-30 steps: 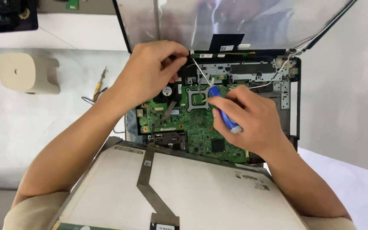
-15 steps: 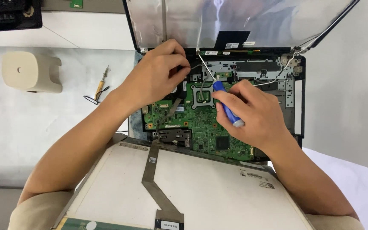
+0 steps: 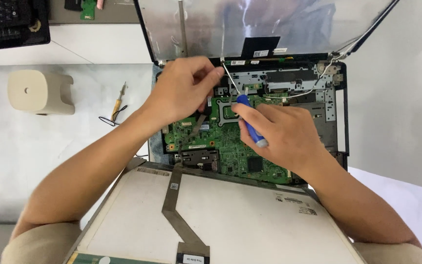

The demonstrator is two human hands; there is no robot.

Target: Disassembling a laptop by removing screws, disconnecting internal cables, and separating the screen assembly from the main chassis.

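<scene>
Centre of the frame: an opened laptop base (image 3: 333, 122), black-framed, with its cover off and a green circuit board (image 3: 221, 142) exposed, studded with small chips, connectors and a square socket with a dark metal frame. Your right hand (image 3: 284, 134) is closed around a blue-handled screwdriver (image 3: 250, 122), the handle slanting from lower right to upper left, its tip end pointing at the upper edge of the board. Your left hand (image 3: 184, 90), just left of it, has its fingertips pressed together, pinching a thin white wire (image 3: 230, 80) that rises from the board toward the hinge. Upper frame: the lid shell (image 3: 269, 24), silver-grey inside, stands open behind the base. Lower frame: a detached flat display panel (image 3: 250, 220), pale back side up, lies across the near edge of the base, with a grey ribbon cable (image 3: 172, 195) running down it. Left of frame, on the white counter (image 3: 50, 146): a cream-coloured rounded block (image 3: 40, 90) and a small yellow-handled tool (image 3: 119, 100).
</scene>
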